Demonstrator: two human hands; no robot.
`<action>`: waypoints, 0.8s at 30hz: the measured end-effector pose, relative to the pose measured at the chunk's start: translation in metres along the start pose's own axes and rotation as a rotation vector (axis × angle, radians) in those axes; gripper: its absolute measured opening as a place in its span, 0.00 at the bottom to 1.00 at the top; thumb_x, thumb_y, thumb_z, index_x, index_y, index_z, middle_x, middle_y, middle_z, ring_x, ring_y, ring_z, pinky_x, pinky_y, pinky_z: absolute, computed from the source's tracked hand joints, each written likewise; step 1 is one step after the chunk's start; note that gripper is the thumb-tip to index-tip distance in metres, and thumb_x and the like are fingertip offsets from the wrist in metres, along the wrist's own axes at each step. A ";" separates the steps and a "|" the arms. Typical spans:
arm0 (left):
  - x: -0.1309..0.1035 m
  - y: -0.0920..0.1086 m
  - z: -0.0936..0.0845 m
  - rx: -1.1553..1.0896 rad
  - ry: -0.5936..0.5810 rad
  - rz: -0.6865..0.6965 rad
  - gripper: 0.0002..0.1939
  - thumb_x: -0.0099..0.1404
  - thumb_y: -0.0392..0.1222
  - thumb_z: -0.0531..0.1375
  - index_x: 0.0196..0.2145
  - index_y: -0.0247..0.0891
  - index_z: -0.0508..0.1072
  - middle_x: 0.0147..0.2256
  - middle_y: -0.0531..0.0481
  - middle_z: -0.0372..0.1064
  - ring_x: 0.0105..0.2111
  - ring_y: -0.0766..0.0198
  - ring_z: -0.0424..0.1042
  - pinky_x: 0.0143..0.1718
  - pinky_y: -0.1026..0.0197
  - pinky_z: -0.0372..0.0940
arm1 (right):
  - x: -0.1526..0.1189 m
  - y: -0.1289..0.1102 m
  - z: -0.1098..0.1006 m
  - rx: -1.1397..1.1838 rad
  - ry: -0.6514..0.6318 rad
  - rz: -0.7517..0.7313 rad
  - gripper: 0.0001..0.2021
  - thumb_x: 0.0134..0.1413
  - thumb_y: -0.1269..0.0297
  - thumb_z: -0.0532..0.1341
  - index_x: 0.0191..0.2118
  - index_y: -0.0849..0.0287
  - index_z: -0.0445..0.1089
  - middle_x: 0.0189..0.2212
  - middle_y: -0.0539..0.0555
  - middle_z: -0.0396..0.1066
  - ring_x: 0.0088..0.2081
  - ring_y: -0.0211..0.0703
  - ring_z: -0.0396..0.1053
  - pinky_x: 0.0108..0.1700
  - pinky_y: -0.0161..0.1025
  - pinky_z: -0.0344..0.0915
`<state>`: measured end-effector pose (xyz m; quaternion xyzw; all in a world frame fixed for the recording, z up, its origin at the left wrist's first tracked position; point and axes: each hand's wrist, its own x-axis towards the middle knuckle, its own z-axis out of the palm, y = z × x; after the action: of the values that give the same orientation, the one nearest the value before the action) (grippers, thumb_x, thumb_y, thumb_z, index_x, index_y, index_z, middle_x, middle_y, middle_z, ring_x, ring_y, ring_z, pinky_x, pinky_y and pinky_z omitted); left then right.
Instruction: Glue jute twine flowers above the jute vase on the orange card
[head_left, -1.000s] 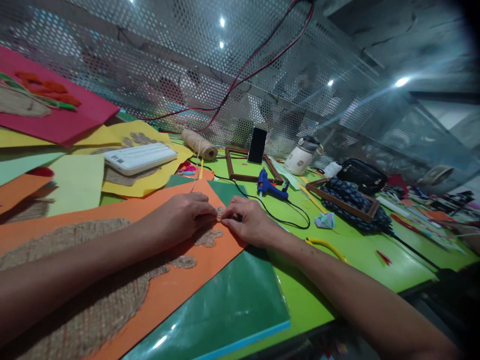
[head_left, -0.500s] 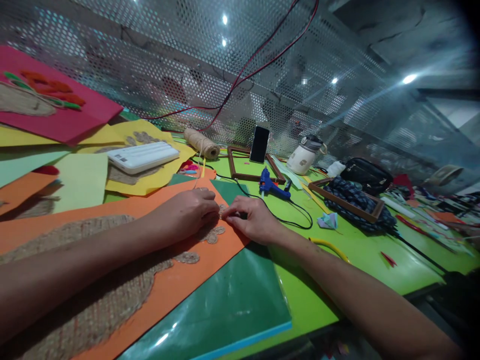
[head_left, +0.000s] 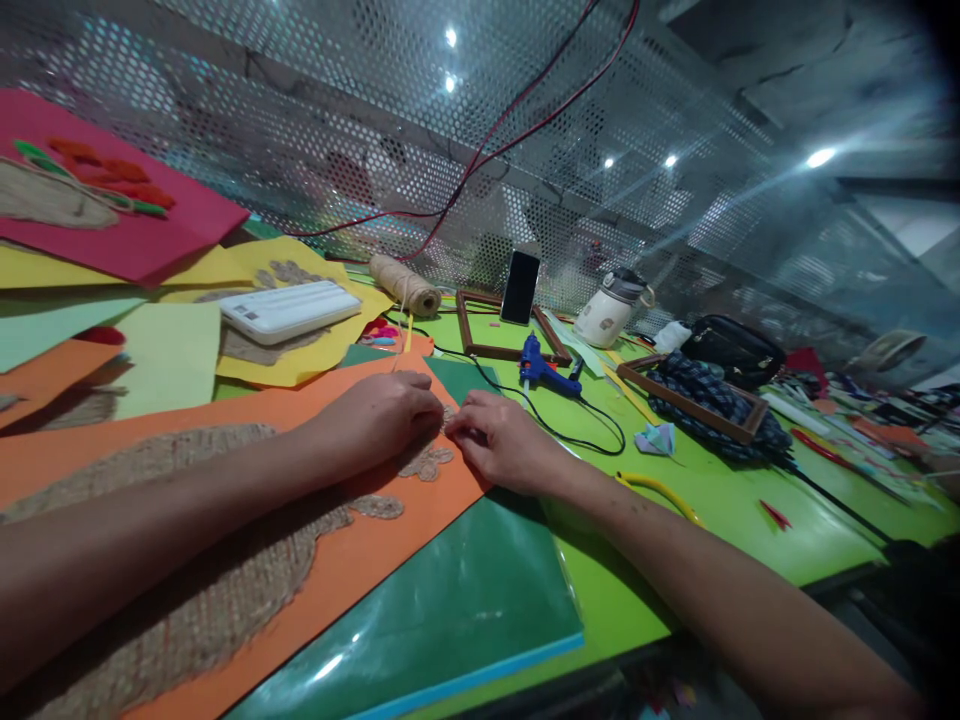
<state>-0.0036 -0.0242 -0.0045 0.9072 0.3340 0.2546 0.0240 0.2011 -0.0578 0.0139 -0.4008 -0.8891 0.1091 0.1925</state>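
Observation:
My left hand [head_left: 390, 415] rests palm down over an orange sheet [head_left: 442, 500], fingertips pinched at a small bit of jute twine [head_left: 448, 418]. From the other side, my right hand [head_left: 501, 442] closes thumb and fingers on the same bit; the fingertips partly hide it. Small looped jute pieces [head_left: 426, 463] lie just below the left fingers, with an oval one [head_left: 379, 507] nearer to me. A large jute-covered shape [head_left: 195, 590] fills the sheet's left part, partly under my left forearm. A thin strand rises behind the left hand towards a roll of jute twine [head_left: 405, 286].
Under the orange sheet lies a glossy green folder [head_left: 450, 610]. Beyond my hands are a blue glue gun [head_left: 547, 370] with its black cord, a brown frame [head_left: 472, 340] and a phone [head_left: 520, 287]. A white power bank [head_left: 292, 312] sits left; yellow-handled pliers [head_left: 660, 490] lie right.
Both hands stay at the same spot with slight finger shifts. The orange sheet with its jute pieces sits slightly further right in view, and the right fingers have curled a little.

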 end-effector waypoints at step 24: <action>0.001 -0.014 -0.001 -0.093 -0.008 -0.041 0.14 0.68 0.40 0.57 0.32 0.38 0.82 0.28 0.48 0.69 0.29 0.65 0.66 0.29 0.63 0.56 | 0.001 0.011 -0.003 0.160 0.030 0.014 0.06 0.60 0.75 0.63 0.40 0.62 0.77 0.35 0.55 0.75 0.37 0.41 0.71 0.42 0.37 0.65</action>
<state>-0.0116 -0.0125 -0.0062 0.8990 0.3403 0.2660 0.0728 0.2087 -0.0498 0.0130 -0.3921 -0.8716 0.1750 0.2364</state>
